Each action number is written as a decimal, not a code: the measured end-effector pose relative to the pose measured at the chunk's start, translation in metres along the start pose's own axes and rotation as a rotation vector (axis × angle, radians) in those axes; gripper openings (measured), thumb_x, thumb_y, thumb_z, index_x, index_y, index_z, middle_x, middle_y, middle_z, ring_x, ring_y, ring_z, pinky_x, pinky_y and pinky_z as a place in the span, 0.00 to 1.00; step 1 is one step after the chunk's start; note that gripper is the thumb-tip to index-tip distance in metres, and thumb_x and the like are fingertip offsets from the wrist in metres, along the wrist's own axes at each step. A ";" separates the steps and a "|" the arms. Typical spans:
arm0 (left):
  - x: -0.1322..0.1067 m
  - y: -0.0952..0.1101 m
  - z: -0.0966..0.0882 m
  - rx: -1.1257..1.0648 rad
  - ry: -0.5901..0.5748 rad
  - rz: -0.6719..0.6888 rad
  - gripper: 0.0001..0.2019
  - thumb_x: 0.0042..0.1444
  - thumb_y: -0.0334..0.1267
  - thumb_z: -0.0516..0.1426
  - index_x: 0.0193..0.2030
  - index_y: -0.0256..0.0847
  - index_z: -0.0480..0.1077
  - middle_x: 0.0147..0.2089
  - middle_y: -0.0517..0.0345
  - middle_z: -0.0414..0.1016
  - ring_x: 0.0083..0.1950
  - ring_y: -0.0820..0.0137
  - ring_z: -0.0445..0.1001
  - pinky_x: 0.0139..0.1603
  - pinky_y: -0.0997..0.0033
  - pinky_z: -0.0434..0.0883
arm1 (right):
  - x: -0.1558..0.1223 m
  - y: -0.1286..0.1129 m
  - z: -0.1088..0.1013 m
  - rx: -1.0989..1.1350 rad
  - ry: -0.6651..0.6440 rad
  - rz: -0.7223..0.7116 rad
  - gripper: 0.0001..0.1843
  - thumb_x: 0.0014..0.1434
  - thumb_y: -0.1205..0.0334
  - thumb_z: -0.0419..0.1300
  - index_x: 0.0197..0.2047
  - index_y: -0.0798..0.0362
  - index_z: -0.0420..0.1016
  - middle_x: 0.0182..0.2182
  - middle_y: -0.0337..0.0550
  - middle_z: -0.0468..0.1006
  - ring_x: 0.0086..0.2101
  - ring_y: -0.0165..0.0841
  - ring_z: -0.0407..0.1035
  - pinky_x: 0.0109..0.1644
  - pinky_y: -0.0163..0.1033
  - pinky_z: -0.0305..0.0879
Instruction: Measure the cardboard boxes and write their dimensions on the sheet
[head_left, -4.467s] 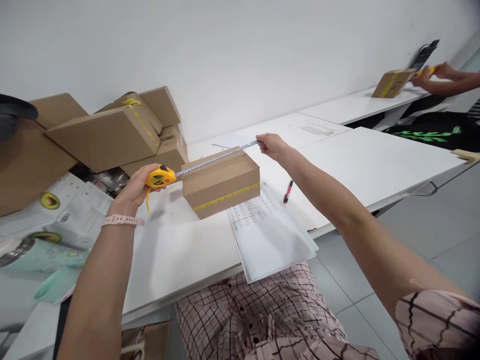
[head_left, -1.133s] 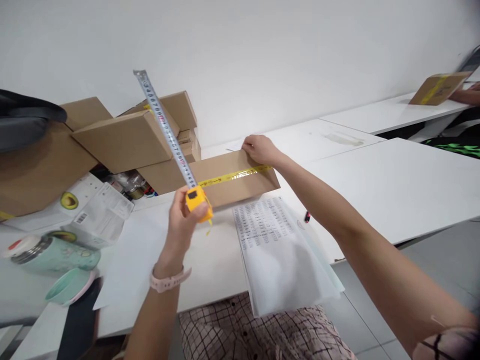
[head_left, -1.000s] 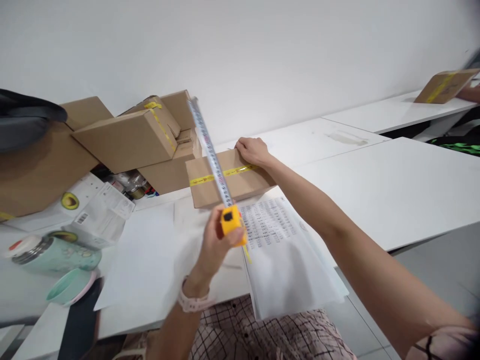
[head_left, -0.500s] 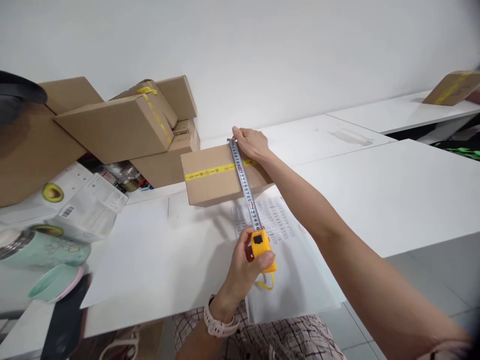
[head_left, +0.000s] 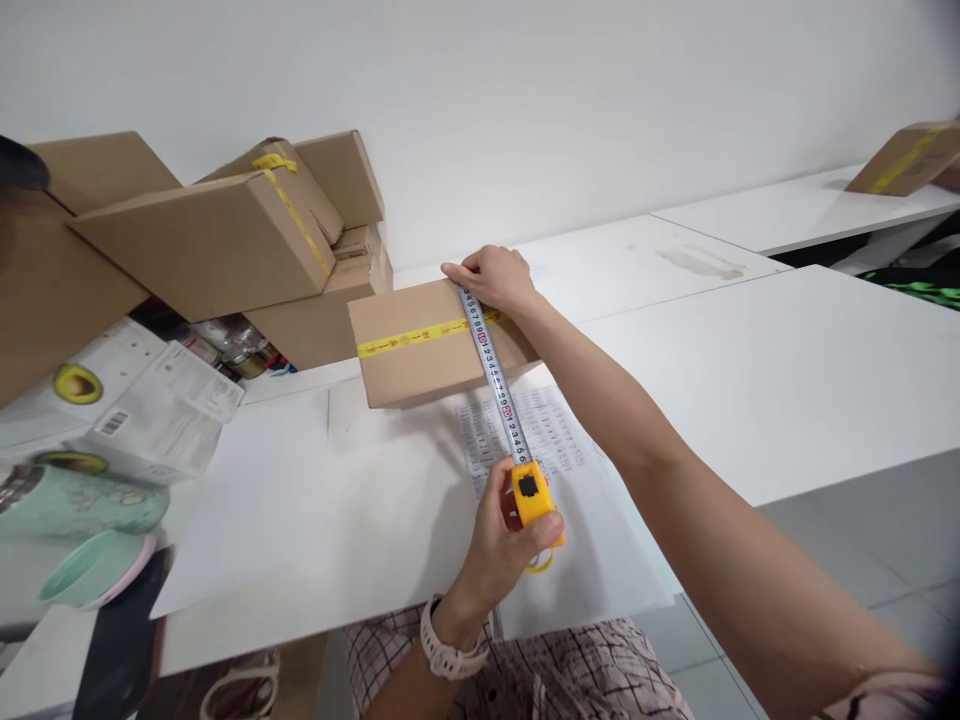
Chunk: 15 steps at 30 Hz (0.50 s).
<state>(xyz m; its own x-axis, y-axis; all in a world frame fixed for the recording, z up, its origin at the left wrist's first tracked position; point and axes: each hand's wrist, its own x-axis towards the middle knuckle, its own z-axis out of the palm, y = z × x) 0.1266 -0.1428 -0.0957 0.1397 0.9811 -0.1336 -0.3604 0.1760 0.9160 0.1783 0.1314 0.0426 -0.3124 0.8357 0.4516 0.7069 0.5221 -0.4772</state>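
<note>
A yellow tape measure [head_left: 534,495] lies in my left hand [head_left: 501,545], fingers and thumb wrapped round its case. Its metal blade [head_left: 495,375] runs out across the top of a cardboard box [head_left: 420,365], over the band of yellow printed tape. At the box's far edge my right hand [head_left: 501,278] is closed over the blade's end, thumb pressed on it. The hook itself is hidden under that thumb. Beneath the case, printed sheets [head_left: 551,425] lie on the white table [head_left: 375,540].
Several cardboard boxes [head_left: 210,245] are stacked at the left against the wall. Nearer are a white carton [head_left: 169,430] with an avocado picture, a mint bottle [head_left: 97,500] and a mint bowl [head_left: 90,570]. Another taped box [head_left: 904,160] stands at the far right.
My right thumb has moved left to cover the end of the blade. The tape measure case has shifted slightly right and down. The whole view has moved a little.
</note>
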 end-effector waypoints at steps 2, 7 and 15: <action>0.000 -0.001 -0.001 0.005 0.010 0.003 0.29 0.50 0.47 0.71 0.54 0.43 0.66 0.46 0.54 0.73 0.43 0.68 0.74 0.44 0.66 0.77 | -0.001 0.000 -0.001 -0.007 -0.001 -0.014 0.27 0.69 0.44 0.51 0.22 0.49 0.60 0.20 0.35 0.58 0.27 0.31 0.57 0.46 0.41 0.57; -0.002 0.001 -0.004 0.013 0.024 -0.007 0.30 0.48 0.48 0.72 0.54 0.43 0.67 0.50 0.52 0.74 0.44 0.67 0.75 0.43 0.66 0.78 | -0.005 -0.002 -0.003 -0.036 -0.001 -0.016 0.28 0.70 0.44 0.49 0.21 0.49 0.56 0.20 0.35 0.56 0.27 0.31 0.56 0.48 0.42 0.56; -0.011 0.010 -0.029 0.058 -0.003 -0.046 0.33 0.48 0.49 0.72 0.57 0.44 0.66 0.57 0.48 0.72 0.45 0.65 0.78 0.42 0.66 0.76 | -0.009 -0.005 -0.003 -0.078 0.003 0.002 0.29 0.72 0.43 0.47 0.22 0.50 0.60 0.21 0.36 0.60 0.28 0.32 0.59 0.51 0.44 0.57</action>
<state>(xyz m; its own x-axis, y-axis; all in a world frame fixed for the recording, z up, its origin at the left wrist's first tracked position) 0.0950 -0.1498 -0.0954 0.1577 0.9719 -0.1748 -0.2997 0.2158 0.9293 0.1794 0.1209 0.0436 -0.3093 0.8359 0.4534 0.7549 0.5058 -0.4175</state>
